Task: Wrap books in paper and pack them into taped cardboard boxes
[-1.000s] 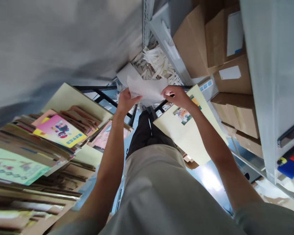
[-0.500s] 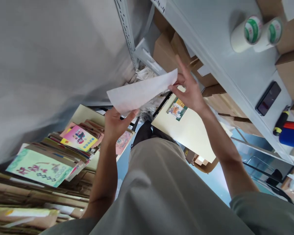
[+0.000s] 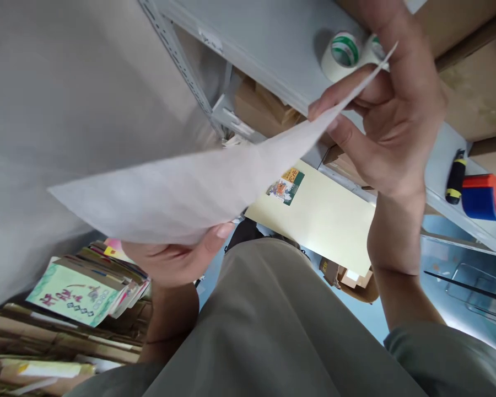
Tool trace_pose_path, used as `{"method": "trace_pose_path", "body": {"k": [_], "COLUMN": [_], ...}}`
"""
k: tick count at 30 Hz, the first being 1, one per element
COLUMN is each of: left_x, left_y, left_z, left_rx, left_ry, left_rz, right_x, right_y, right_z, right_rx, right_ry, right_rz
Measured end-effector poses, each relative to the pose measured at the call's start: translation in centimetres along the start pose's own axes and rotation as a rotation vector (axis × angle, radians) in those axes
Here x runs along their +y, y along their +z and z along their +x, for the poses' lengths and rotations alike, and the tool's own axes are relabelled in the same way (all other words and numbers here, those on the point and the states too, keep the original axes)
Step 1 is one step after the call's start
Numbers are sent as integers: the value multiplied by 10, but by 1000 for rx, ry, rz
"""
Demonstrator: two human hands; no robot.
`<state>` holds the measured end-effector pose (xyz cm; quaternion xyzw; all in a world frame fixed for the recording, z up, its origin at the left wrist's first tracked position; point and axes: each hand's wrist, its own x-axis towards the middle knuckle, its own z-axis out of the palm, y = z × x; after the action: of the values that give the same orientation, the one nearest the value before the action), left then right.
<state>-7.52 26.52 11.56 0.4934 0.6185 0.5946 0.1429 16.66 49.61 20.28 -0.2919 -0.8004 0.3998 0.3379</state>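
Note:
A white sheet of paper (image 3: 161,193) stretches between my two hands, tilted and seen at a low angle. My left hand (image 3: 177,256) pinches its lower edge, thumb in front and the other fingers hidden behind the sheet. At the right end, my right hand (image 3: 400,121) grips the paper between thumb and fingertips, where it narrows to an edge-on strip. Below the sheet shows a cream-coloured board (image 3: 330,215) with a green and orange printed card (image 3: 286,186) on it.
Rolls of tape (image 3: 341,55), a black and yellow cutter (image 3: 455,176) and a blue and red tool (image 3: 481,198) lie on the grey shelf (image 3: 268,33). Booklets (image 3: 76,292) are stacked at left above flattened cardboard (image 3: 45,336). Cardboard boxes (image 3: 258,105) fill the lower shelf.
Both hands have brought the sheet up closer to the camera, so it looks larger. My right hand has gone up and right and now covers part of the shelf and the phone.

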Motion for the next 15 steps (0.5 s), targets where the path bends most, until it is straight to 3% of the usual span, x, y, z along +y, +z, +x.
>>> {"method": "trace_pose_path", "body": {"k": [3, 6, 11, 15], "left_x": [26, 40, 39, 24], "left_y": [44, 106, 211, 275], "left_z": [-7, -30, -105, -169], "left_rx": [-110, -350, -632, -809], "left_ry": [162, 136, 57, -7], "left_rz": [3, -135, -281, -232], "right_x": [19, 57, 138, 178], "right_y": [-38, -74, -115, -124], "right_z": [-42, -98, -218, -324], "right_rx": [14, 45, 219, 449], "right_ry": [16, 55, 234, 488], "right_rz": [15, 40, 59, 111]}}
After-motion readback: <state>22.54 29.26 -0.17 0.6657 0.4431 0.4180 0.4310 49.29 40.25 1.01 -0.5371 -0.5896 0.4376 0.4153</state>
